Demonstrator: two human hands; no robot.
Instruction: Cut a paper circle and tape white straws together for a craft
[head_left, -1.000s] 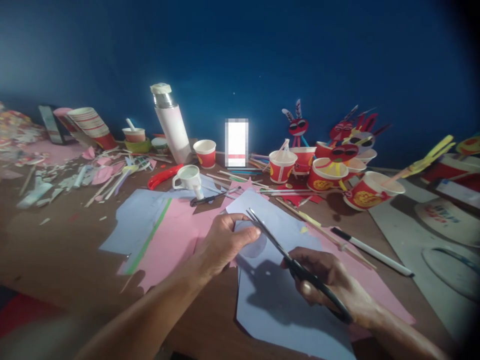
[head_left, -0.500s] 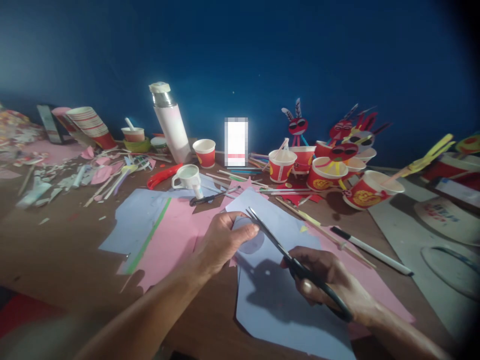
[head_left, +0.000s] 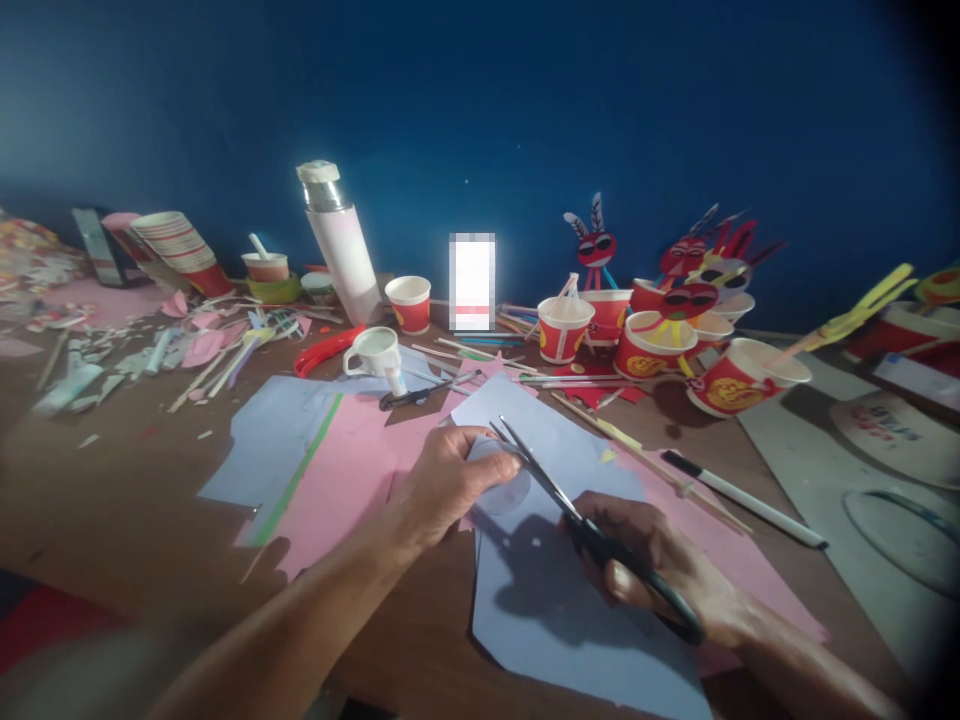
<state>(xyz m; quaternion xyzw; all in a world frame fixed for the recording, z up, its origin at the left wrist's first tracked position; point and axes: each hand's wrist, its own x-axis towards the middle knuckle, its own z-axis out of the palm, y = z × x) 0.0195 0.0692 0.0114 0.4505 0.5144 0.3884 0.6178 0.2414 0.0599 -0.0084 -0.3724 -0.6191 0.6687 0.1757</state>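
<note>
Between thumb and fingers, my left hand (head_left: 457, 475) pinches a small round piece of pale blue paper (head_left: 504, 490). My right hand (head_left: 652, 560) is wrapped round the black handles of a pair of scissors (head_left: 559, 490). The blades are slightly parted and point up and left, close beside the paper circle's upper right edge and my left thumb. Whether they touch the paper I cannot tell. Below both hands lies a large pale blue sheet (head_left: 570, 640) on pink paper (head_left: 750, 580).
A mug (head_left: 375, 358), a white flask (head_left: 343, 255) and a red paper cup (head_left: 409, 305) stand behind. Several decorated cups, one a red cup (head_left: 746, 380), are at right. A marker (head_left: 742, 498) lies nearer. Paper scraps (head_left: 210, 345) and a cup stack (head_left: 184, 250) are at left.
The paper circle has turned and tilted a little in my left hand, showing more of its surface. The scissor blades have parted slightly. My arms have hardly moved.
</note>
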